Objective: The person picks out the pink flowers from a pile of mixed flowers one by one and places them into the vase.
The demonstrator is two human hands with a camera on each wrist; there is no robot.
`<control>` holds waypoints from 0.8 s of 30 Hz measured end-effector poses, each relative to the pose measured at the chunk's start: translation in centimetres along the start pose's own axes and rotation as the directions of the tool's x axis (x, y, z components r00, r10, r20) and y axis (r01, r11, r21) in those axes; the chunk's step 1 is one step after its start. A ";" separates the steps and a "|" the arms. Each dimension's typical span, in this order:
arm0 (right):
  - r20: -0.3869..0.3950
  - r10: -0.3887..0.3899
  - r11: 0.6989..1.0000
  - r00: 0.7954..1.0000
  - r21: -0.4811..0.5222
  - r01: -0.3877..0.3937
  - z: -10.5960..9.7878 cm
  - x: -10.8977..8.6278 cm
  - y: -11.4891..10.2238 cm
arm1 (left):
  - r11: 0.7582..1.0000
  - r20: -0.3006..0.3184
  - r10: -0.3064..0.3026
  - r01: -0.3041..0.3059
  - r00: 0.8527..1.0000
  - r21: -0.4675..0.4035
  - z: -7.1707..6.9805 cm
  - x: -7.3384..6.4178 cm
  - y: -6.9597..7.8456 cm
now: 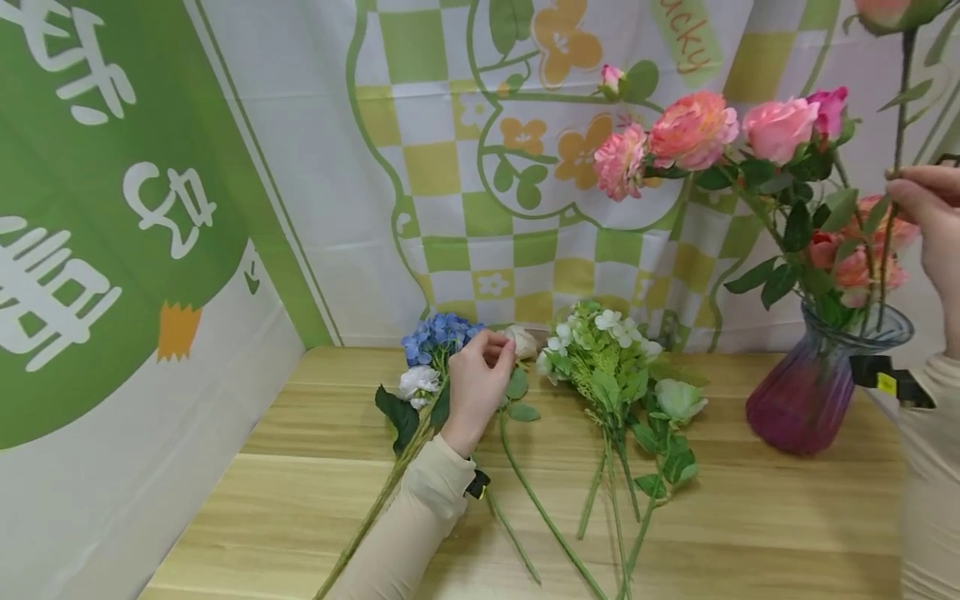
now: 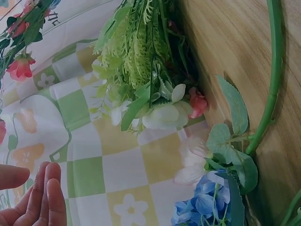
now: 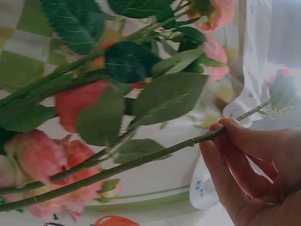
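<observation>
High at the right, my right hand [image 1: 933,225] pinches the long stem [image 1: 900,133] of a pink rose [image 1: 896,12] between thumb and fingertips. That stem's lower part reaches into the mouth of a purple glass vase [image 1: 806,383], where several pink and coral flowers [image 1: 693,129] stand. In the right wrist view the pinched stem [image 3: 155,155] runs past leaves and blooms. My left hand [image 1: 480,383] hovers near a blue hydrangea [image 1: 442,333] and a white rose [image 1: 521,342], which it partly hides. The left wrist view shows its fingers [image 2: 54,197] loosely bent, thumb apart, holding nothing.
A bunch of white blossoms with greenery [image 1: 607,367] lies on the wooden table [image 1: 300,467] mid-right, beside a pale green rose [image 1: 678,400]. Another white flower [image 1: 420,383] lies left of my left hand. Behind hangs a checkered cloth [image 1: 487,217].
</observation>
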State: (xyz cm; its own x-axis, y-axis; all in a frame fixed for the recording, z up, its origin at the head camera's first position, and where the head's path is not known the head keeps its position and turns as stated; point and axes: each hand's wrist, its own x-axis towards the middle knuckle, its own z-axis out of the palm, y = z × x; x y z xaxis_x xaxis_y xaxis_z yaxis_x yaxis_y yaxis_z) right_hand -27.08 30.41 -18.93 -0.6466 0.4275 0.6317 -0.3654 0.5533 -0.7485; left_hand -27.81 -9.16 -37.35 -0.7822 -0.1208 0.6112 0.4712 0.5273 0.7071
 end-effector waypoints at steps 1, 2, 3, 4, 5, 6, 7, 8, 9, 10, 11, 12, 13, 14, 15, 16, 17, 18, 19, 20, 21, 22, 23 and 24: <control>0.000 0.039 0.999 0.999 -0.004 -0.039 0.1 -0.1 0.1 | 1.000 0.001 -0.002 0.002 1.000 -0.001 0.0 0.0 0.0; -0.002 0.061 0.998 0.998 -0.020 -0.061 0.1 -0.2 0.3 | 1.000 0.001 -0.004 0.004 1.000 0.000 0.0 0.0 0.0; -0.005 0.072 0.997 0.997 -0.039 -0.072 0.2 -0.3 0.6 | 1.000 0.001 -0.004 0.004 1.000 -0.001 0.0 0.0 0.0; -0.007 0.080 0.996 0.997 -0.042 -0.080 0.2 -0.4 0.9 | 1.000 0.002 -0.003 0.003 1.000 -0.003 0.0 0.0 0.0; -0.008 0.082 0.995 0.997 -0.049 -0.083 0.2 -0.4 1.1 | 1.000 0.001 -0.003 0.003 1.000 -0.004 0.0 0.0 0.0; -0.007 0.090 0.995 0.996 -0.043 -0.090 0.3 -0.4 1.4 | 1.000 -0.001 -0.004 0.004 1.000 -0.004 0.0 0.0 0.0; -0.014 0.093 0.995 0.996 -0.040 -0.093 0.3 -0.4 1.7 | 1.000 -0.002 -0.004 0.004 1.000 -0.002 0.0 0.0 -0.1; -0.023 0.090 0.995 0.996 -0.043 -0.091 0.3 -0.5 2.0 | 1.000 -0.002 -0.004 0.004 1.000 0.002 0.0 0.0 -0.1; -0.025 0.087 0.996 0.996 -0.024 -0.087 0.3 -0.4 2.2 | 1.000 -0.002 -0.003 0.003 1.000 0.004 0.0 0.0 -0.1; -0.028 0.086 0.996 0.996 -0.002 -0.086 0.3 -0.4 2.4 | 1.000 -0.001 -0.002 0.002 1.000 0.005 0.0 0.0 -0.1; -0.033 0.095 0.995 0.995 0.033 -0.094 0.3 -0.3 2.6 | 1.000 -0.001 -0.002 0.002 1.000 0.006 0.0 0.0 -0.2; -0.033 0.102 0.993 0.994 0.064 -0.100 0.3 -0.3 2.8 | 1.000 0.000 -0.001 0.001 1.000 0.008 0.0 0.0 -0.2; -0.036 0.108 0.989 0.994 0.104 -0.103 0.2 -0.3 3.0 | 1.000 0.001 -0.001 0.001 1.000 0.008 0.0 0.0 -0.2; -0.038 0.120 0.984 0.992 0.138 -0.114 0.2 -0.2 3.1 | 1.000 0.001 -0.001 0.001 1.000 0.006 0.0 0.0 -0.2; -0.040 0.128 0.978 0.991 0.172 -0.120 0.2 -0.2 3.3 | 1.000 -0.001 0.000 0.000 1.000 0.005 0.0 0.0 -0.2; -0.048 0.135 0.974 0.990 0.191 -0.124 0.2 -0.2 3.5 | 1.000 -0.002 0.000 0.000 1.000 0.006 0.0 0.0 -0.2; -0.054 0.150 0.970 0.987 0.202 -0.136 0.2 -0.2 3.7 | 1.000 -0.003 0.002 -0.002 1.000 0.007 0.0 0.0 -0.2; -0.059 0.163 0.968 0.985 0.205 -0.147 0.2 -0.1 4.1 | 1.000 -0.006 0.004 -0.004 1.000 0.009 0.0 0.0 -0.3; -0.064 0.178 0.966 0.982 0.203 -0.162 0.2 -0.1 4.4 | 1.000 -0.009 0.007 -0.006 1.000 0.012 0.0 0.0 -0.3; -0.068 0.194 0.967 0.979 0.179 -0.179 0.2 0.0 4.9 | 1.000 -0.013 0.010 -0.010 1.000 0.018 -0.1 0.0 -0.4; -0.068 0.205 0.968 0.976 0.160 -0.192 0.1 0.1 5.5 | 1.000 -0.014 0.011 -0.011 1.000 0.028 -0.1 0.0 -0.4; -0.067 0.214 0.969 0.975 0.143 -0.203 0.1 0.3 6.3 | 0.999 -0.014 0.012 -0.011 1.000 0.040 -0.1 0.0 -0.5; -0.063 0.239 0.966 0.969 0.115 -0.231 0.1 0.5 6.9 | 0.999 -0.015 0.013 -0.012 1.000 0.049 -0.1 0.0 -0.6; -0.062 0.245 0.966 0.968 0.106 -0.237 0.0 0.6 7.8 | 0.998 -0.017 0.016 -0.015 1.000 0.061 -0.2 0.0 -0.6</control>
State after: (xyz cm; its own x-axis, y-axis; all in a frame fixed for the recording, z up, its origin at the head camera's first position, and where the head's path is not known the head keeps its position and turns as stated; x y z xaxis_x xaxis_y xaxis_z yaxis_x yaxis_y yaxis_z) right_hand -30.33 34.96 -24.37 -0.6737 0.5932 0.4406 -0.2701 0.3573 -0.8941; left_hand -27.99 -9.62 -37.74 -0.7675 -0.1259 0.6286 0.4573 0.5796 0.6745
